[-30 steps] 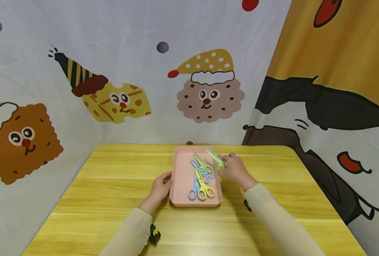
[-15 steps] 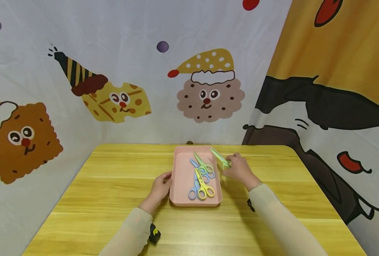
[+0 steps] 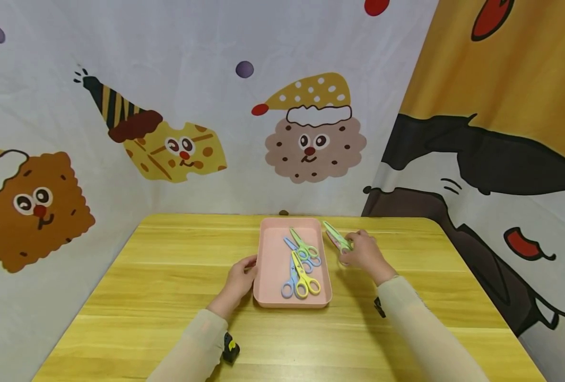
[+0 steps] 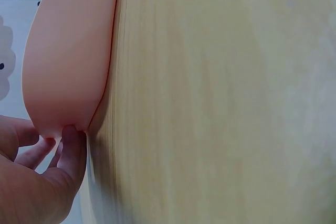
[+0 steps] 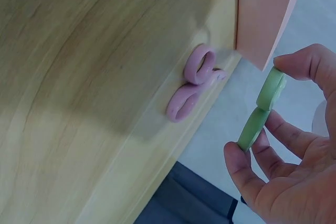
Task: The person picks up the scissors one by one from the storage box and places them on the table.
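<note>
In the head view my left hand (image 3: 236,281) holds the left side of the pink tray (image 3: 270,289). The left wrist view shows its fingertips (image 4: 73,137) pressed at the tray's wall. To the tray's right, my right hand (image 3: 367,255) pinches a pair of green scissors (image 3: 336,234) by the handles, blades pointing away. The right wrist view has thumb and fingers on the outer sides of the two green loops (image 5: 271,88). Pink scissors (image 5: 190,66) lie on the table below, mostly covered by the green pair in the head view.
Yellow scissors (image 3: 297,264), another green pair (image 3: 298,241) and blue scissors (image 3: 292,281) lie overlapping inside the tray. The wooden table (image 3: 177,265) extends to both sides and ends at a cartoon-printed curtain (image 3: 206,196) behind.
My right hand has moved rightward with the green scissors, from above the tray's right rim to beside the tray. The left hand and the tray have stayed put.
</note>
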`<action>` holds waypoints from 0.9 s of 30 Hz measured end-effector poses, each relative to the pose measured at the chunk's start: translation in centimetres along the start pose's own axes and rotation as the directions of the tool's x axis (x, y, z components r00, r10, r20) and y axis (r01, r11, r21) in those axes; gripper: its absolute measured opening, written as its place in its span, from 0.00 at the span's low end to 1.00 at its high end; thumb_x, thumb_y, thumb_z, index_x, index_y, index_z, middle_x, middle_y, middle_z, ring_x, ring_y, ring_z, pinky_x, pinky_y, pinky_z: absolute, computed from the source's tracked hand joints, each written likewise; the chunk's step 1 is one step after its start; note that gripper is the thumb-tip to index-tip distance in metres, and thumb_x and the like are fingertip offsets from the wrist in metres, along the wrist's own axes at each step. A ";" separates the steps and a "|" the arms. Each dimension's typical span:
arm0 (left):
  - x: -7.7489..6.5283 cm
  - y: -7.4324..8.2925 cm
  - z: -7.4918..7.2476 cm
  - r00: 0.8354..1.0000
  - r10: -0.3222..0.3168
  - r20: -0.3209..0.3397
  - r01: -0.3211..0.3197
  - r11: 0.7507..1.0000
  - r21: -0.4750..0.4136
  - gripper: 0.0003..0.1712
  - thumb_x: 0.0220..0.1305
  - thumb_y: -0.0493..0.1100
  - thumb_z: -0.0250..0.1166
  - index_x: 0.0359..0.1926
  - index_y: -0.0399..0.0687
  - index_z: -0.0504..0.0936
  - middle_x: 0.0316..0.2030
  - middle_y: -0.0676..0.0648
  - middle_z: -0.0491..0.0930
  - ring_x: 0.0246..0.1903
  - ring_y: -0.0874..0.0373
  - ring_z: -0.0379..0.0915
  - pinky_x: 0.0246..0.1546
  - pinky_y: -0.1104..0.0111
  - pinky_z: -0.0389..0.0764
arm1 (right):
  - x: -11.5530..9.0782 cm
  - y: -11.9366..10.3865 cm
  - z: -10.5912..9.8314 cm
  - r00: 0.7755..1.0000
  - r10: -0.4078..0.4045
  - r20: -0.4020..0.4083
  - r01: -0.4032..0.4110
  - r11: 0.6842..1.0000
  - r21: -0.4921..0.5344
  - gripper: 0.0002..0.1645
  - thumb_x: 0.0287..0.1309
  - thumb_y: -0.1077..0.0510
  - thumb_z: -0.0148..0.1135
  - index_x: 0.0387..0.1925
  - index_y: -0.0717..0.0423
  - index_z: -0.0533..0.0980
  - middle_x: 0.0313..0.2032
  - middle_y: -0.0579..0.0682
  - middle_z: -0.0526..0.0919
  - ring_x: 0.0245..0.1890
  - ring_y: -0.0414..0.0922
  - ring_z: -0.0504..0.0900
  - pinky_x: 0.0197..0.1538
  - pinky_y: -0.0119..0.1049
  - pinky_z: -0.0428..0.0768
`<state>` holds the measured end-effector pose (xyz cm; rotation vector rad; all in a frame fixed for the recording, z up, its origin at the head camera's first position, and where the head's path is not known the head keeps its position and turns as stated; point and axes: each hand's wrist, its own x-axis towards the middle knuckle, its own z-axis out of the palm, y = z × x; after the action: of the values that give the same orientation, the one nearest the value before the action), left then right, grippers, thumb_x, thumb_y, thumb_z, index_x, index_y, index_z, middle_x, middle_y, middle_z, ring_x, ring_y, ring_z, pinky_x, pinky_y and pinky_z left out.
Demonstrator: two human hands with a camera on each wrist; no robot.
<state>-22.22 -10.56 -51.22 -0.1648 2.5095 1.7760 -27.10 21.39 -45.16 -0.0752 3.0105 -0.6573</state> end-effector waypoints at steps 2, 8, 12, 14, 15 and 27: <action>0.0 0.0 0.0 1.000 0.000 -0.002 0.000 1.000 0.000 0.21 0.68 0.34 0.53 0.61 0.36 0.72 0.53 0.37 0.75 0.51 0.46 0.74 0.50 0.59 0.79 | 0.0 0.2 -0.1 1.000 0.006 -0.003 -0.006 1.000 0.004 0.34 0.45 0.53 0.67 0.56 0.61 0.73 0.51 0.62 0.71 0.45 0.60 0.68 0.40 0.46 0.73; 0.0 -0.1 0.0 1.000 0.006 0.001 -0.006 1.000 -0.005 0.21 0.68 0.34 0.54 0.61 0.36 0.72 0.53 0.36 0.75 0.50 0.46 0.74 0.50 0.59 0.79 | -0.1 0.8 -0.3 1.000 0.012 0.002 -0.012 1.000 0.013 0.37 0.47 0.49 0.71 0.57 0.62 0.72 0.50 0.62 0.71 0.46 0.61 0.68 0.39 0.46 0.73; 0.0 0.0 0.0 1.000 0.012 -0.003 -0.012 1.000 -0.001 0.21 0.68 0.34 0.54 0.61 0.36 0.72 0.53 0.36 0.75 0.50 0.46 0.74 0.50 0.59 0.79 | -0.2 1.1 -0.4 1.000 0.015 -0.002 -0.015 1.000 0.006 0.38 0.47 0.48 0.71 0.57 0.63 0.72 0.52 0.63 0.71 0.48 0.63 0.68 0.42 0.49 0.74; 0.0 0.0 0.0 1.000 0.017 -0.005 -0.017 1.000 0.005 0.21 0.68 0.34 0.54 0.61 0.36 0.72 0.53 0.36 0.76 0.50 0.46 0.74 0.50 0.59 0.79 | -0.2 1.3 -0.4 1.000 0.013 -0.006 -0.013 1.000 0.002 0.38 0.47 0.48 0.71 0.57 0.63 0.72 0.52 0.63 0.70 0.49 0.64 0.68 0.43 0.51 0.75; 0.0 0.0 0.0 1.000 0.018 -0.006 -0.018 1.000 0.004 0.21 0.68 0.34 0.54 0.61 0.36 0.72 0.53 0.36 0.75 0.50 0.46 0.74 0.50 0.59 0.79 | -0.2 1.5 -0.5 1.000 0.010 -0.008 -0.010 1.000 0.001 0.38 0.47 0.48 0.71 0.57 0.64 0.72 0.52 0.64 0.70 0.49 0.64 0.68 0.44 0.52 0.75; 0.1 -0.2 0.0 1.000 0.015 -0.002 -0.015 1.000 -0.017 0.21 0.68 0.34 0.54 0.61 0.35 0.72 0.53 0.36 0.75 0.51 0.45 0.74 0.50 0.59 0.79 | -0.3 3.1 -0.8 1.000 -0.005 -0.024 0.005 1.000 -0.029 0.36 0.45 0.52 0.70 0.55 0.65 0.73 0.51 0.66 0.71 0.47 0.66 0.68 0.47 0.56 0.73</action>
<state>-22.27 -10.62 -51.46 -0.1483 2.5039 1.8043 -27.01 24.54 -45.74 -0.0767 3.0441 -0.6198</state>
